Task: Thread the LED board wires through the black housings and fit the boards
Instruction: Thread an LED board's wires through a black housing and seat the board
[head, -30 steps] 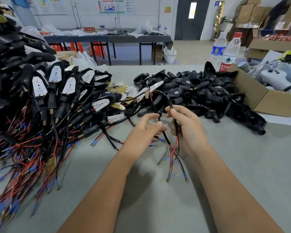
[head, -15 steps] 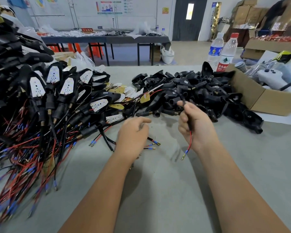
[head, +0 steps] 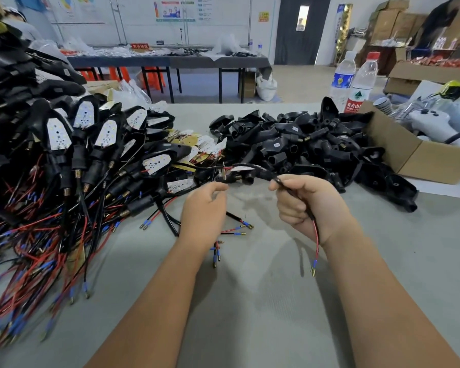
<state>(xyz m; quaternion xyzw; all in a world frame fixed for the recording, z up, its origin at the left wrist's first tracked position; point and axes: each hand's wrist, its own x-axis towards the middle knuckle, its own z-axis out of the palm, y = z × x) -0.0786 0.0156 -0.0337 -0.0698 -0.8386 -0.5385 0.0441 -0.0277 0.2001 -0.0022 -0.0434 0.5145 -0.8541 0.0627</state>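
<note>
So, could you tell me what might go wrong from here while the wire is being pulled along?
1. The right hand grips the black-sleeved red wire in a fist; a hard pull could strain the joint at the white LED board.
2. That board hangs over loose black plastic housings, so it may snag.
3. Stray gold-tipped wire ends lie under the left hand and could tangle.

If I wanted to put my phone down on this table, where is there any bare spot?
The bare grey table between and below the two forearms, and the strip right of the right hand, short of the cardboard box. Crowded: the wired lamps on the left and the black housings behind the hands.
</note>
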